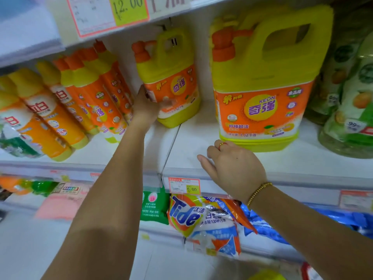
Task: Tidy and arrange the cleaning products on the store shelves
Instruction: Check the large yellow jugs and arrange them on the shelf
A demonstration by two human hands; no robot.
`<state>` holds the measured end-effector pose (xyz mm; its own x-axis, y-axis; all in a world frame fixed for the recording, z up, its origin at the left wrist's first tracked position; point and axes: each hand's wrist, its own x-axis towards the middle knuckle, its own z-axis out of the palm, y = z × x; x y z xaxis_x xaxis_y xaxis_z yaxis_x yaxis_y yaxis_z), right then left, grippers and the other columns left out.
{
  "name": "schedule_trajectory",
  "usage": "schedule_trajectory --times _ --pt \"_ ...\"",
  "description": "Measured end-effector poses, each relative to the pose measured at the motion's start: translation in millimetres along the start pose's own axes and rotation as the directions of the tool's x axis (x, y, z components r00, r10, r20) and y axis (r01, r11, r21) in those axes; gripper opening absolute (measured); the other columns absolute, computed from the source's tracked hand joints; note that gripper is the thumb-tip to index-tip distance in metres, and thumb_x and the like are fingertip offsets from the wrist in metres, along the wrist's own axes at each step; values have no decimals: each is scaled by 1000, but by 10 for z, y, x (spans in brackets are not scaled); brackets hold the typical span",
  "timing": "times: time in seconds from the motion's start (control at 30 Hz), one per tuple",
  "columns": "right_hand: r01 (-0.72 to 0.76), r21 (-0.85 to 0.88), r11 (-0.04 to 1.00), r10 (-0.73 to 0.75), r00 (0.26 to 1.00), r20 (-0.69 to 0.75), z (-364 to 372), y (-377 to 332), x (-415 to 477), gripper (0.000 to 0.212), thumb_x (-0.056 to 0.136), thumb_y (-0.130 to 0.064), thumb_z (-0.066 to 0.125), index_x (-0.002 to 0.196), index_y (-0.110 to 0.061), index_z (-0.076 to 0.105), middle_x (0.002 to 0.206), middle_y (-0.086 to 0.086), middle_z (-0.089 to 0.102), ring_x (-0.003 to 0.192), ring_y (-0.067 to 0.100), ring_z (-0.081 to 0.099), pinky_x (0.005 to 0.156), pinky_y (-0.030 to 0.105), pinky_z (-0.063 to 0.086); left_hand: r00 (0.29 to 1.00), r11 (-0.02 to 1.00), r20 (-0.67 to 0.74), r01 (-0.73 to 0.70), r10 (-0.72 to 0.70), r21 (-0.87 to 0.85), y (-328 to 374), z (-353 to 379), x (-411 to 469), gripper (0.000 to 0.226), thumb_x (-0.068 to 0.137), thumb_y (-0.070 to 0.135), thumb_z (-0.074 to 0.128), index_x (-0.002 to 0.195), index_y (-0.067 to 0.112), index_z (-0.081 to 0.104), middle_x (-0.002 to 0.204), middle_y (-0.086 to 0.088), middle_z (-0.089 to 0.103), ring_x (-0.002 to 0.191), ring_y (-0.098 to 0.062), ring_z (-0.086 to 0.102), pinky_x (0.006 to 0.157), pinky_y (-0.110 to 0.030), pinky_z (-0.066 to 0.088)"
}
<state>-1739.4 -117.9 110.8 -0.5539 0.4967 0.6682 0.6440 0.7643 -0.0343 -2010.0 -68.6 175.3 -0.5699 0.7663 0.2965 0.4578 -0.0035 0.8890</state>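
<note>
Two yellow detergent jugs with orange pump caps and orange labels stand on the white shelf [187, 150]. The rear jug [171, 77] sits deep in the shelf; my left hand [148, 107] grips its lower left side, thumb across the label. The front jug [266, 81] stands upright near the shelf's front edge. My right hand [234, 168], with a ring and a bead bracelet, hovers just below and left of the front jug's base, fingers loosely curled, holding nothing.
Slim orange and yellow bottles [88, 93] lean in rows at the left. Clear green-labelled bottles [351, 110] stand at the right. A Tide bag [201, 217] and other detergent bags lie on the shelf below. Price tags [184, 185] line the shelf edges.
</note>
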Motion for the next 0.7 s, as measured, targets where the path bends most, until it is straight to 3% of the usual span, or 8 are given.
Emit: schedule_trajectory --times 0.13,0.23,0.33,0.4,0.47,0.57,0.63,0.7 --pt "-7 75 997 8 1000 -12 -57 -1 15 43 89 -41 36 71 -14 64 62 2 58 55 20 60 40 26 41 991 993 -91 -94 101 74 298 -91 -633 78 49 34 89 116 19 52 107 -2 65 98 -22 63 91 -43 53" --pt "-77 167 983 73 997 30 -128 6 0 41 90 -45 38 100 -15 65 81 2 65 59 19 64 43 28 45 980 976 -57 -182 190 122 380 -201 -1043 75 59 15 91 122 22 50 110 4 63 104 -21 61 92 -39 51" --pt "-110 277 955 59 981 185 -223 19 -4 52 91 -52 31 119 -16 57 105 4 65 79 24 67 60 36 53 966 955 -33 -246 255 167 433 -342 -1389 69 57 25 91 109 41 49 109 6 65 103 -21 61 87 -39 52" --pt "-68 297 952 -9 968 251 -314 17 -18 54 94 -53 26 123 -17 55 114 5 61 91 27 65 70 37 51 963 939 -41 -252 268 233 472 -450 -1574 70 57 26 92 111 39 50 108 4 65 99 -23 61 84 -38 51" --pt "-74 360 930 -37 956 292 -420 25 -43 42 98 -43 39 127 -17 52 121 7 56 100 28 61 79 36 47 953 917 -29 -280 300 284 530 -544 -1803 71 58 21 92 114 34 51 106 2 65 96 -20 60 82 -35 50" --pt "-238 557 796 95 957 274 -611 -32 -72 45 92 -31 58 131 -10 50 124 11 53 110 28 55 90 33 42 934 879 -7 -333 356 342 711 -670 -2204 68 62 11 89 109 41 50 103 5 61 92 -4 52 80 -10 43" --pt "-391 693 606 201 918 342 -840 -158 -83 58 86 -31 67 135 -10 44 127 7 52 111 23 54 93 32 46 922 859 -6 -358 387 365 869 -753 -2459 67 63 8 87 106 43 49 101 11 58 88 3 51 75 0 38" --pt "-451 810 374 197 892 406 -1081 -300 -154 59 81 -25 74 130 -14 43 123 0 53 111 17 54 90 27 47 914 845 -3 -375 406 381 1041 -819 -2727 65 62 6 88 108 34 52 101 11 57 85 10 50 73 2 36"
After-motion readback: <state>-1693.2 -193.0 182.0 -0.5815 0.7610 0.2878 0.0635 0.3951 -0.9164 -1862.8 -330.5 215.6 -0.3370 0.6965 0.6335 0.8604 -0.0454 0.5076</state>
